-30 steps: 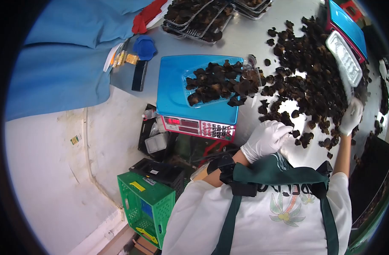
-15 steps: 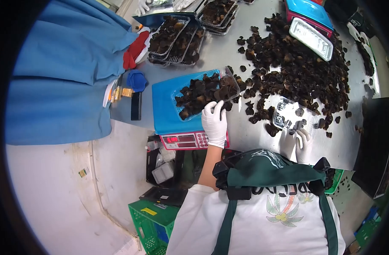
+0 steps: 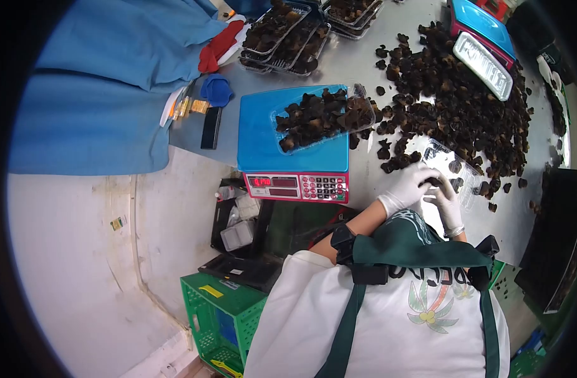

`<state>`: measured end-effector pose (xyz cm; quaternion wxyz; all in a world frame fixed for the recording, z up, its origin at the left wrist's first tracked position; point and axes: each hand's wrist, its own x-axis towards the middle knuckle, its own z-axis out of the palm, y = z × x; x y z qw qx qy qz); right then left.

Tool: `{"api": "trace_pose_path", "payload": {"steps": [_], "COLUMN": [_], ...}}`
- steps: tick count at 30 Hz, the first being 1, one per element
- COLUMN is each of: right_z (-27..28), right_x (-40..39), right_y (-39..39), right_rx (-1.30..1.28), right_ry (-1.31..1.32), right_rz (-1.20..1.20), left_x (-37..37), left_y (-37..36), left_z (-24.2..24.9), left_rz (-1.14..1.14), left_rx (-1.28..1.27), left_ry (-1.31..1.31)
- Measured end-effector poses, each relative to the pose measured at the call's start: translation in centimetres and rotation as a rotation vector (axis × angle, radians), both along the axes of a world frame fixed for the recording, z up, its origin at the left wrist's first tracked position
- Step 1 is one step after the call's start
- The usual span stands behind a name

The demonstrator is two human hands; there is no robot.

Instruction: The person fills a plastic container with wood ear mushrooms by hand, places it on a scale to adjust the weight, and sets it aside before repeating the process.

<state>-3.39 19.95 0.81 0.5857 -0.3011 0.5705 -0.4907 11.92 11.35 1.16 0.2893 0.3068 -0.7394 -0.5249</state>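
My left hand [image 3: 409,188], in a white glove, has its fingers curled around a dark piece of wood ear mushroom [image 3: 433,182]. My gloved right hand [image 3: 446,205] meets it there, fingers bent against the same piece; the fingers partly hide it. Just behind my hands lies a clear plastic tray [image 3: 468,181] with a few dark bits in or beneath it. To the left, a blue-topped weighing scale [image 3: 254,135] with lit red digits carries a clear tray [image 3: 287,149] of wood ear mushrooms [image 3: 320,116], which neither hand touches.
A large heap of wood ear mushrooms [image 3: 465,120] spreads over the metal table [image 3: 370,179]. Filled trays [image 3: 282,38] are stacked at the back. Behind the heap, a white tray [image 3: 484,66] leans on another scale [image 3: 484,25]. A phone [image 3: 211,128] lies beside a person's blue garment [image 3: 106,120].
My left hand has let go of the filled tray on the scale and moved right to meet my right hand, both now at a mushroom piece. The whole view has shifted somewhat.
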Motion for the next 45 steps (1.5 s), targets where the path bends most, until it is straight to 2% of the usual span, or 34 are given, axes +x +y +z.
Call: {"api": "trace_pose_path", "payload": {"steps": [2, 4, 6, 8, 9, 11, 13, 15, 17, 19, 22, 25, 26, 27, 29, 30, 31, 33, 37, 40, 41, 42, 44, 45], "right_z": [0.4, -2.0, -4.0, -3.4, -3.7, -3.1, -3.2, -3.8, -3.8, -4.8, -4.4, -6.4, -6.9, -7.4, -4.7, -4.0, -6.1, -2.9, -5.5, -7.7, -9.3, -10.6, -9.5, -7.1], "right_x": [-0.2, -2.3, -4.4, -5.5, -6.5, -7.4, -8.2, -9.2, -8.8, -8.4, -6.1, -4.8, -4.4, -4.3, -3.8, -3.7, -4.2, -3.4, 0.4, 0.7, -0.7, -2.6, -7.1, -9.7], "right_y": [-0.8, -0.5, -0.5, -0.9, -0.8, -0.3, 0.5, 1.9, 3.3, 5.3, 7.6, 9.9, 10.4, 10.8, 9.7, 9.0, 8.8, 5.0, -0.7, -5.3, -7.2, -9.0, -12.1, -13.5], "right_rx": [0.014, 0.013, -0.019, -0.123, -0.132, -0.097, -0.103, 0.058, -0.052, -0.158, -0.123, -0.081, -0.112, -0.142, -0.195, -0.225, -0.378, -0.535, -0.762, -0.826, -0.907, -0.811, -0.749, -0.782], "right_ry": [0.088, 0.216, 0.43, 0.67, 0.757, 0.814, 0.837, 0.887, 1.012, 0.996, 0.986, 0.968, 0.99, 1.011, 0.993, 0.978, 0.757, 1.162, 1.348, 1.406, 1.535, 1.476, 1.576, 1.739], "right_rz": [0.115, 0.003, -0.18, -0.145, -0.113, -0.11, -0.26, -0.404, -0.537, -0.545, -0.546, -0.551, -0.51, -0.466, -0.248, -0.141, -0.042, 0.372, 0.708, 0.752, 0.766, 0.674, 0.574, 0.564], "left_x": [-0.7, -1.0, -0.9, -0.9, -0.8, -0.5, -0.4, -0.7, -1.5, -2.8, -4.5, -5.8, -6.1, -6.3, -6.2, -5.9, -5.4, -4.6, -2.5, -0.3, 0.4, 1.3, 2.9, 3.3], "left_y": [0.3, 0.6, 0.6, 0.2, -1.1, -2.4, -4.2, -5.5, -6.1, -6.1, -5.6, -5.7, -5.8, -6.0, -6.3, -6.6, -7.0, -7.5, -7.6, -6.9, -6.4, -6.0, -5.0, -4.7], "left_z": [-0.8, -0.6, -1.4, -3.1, -4.7, -6.5, -6.7, -8.9, -8.3, -7.3, -5.2, -6.0, -5.8, -5.6, -4.4, -3.6, -3.5, -2.0, 2.8, 3.7, 4.2, 3.8, 3.6, 3.8], "left_rz": [-0.078, -0.09, 0.032, 0.213, 0.211, 0.384, 0.431, 0.366, 0.251, 0.252, 0.189, 0.228, 0.233, 0.225, 0.206, 0.213, 0.215, 0.259, 0.337, 0.401, 0.418, 0.451, 0.433, 0.404], "left_rx": [0.152, 0.277, 0.167, -0.016, -0.126, -0.187, -0.12, 0.07, 0.205, 0.057, -0.048, -0.156, -0.284, -0.058, 0.394, 0.461, 0.501, 0.531, 0.424, 0.269, 0.263, 0.322, 0.446, 0.481], "left_ry": [-0.023, 0.014, -0.015, 0.009, -0.105, -0.273, -0.229, -0.286, -0.336, -0.409, -0.638, -0.548, -0.461, -0.367, -0.174, -0.107, -0.098, -0.061, -0.094, -0.092, -0.064, -0.093, -0.138, -0.181]}}
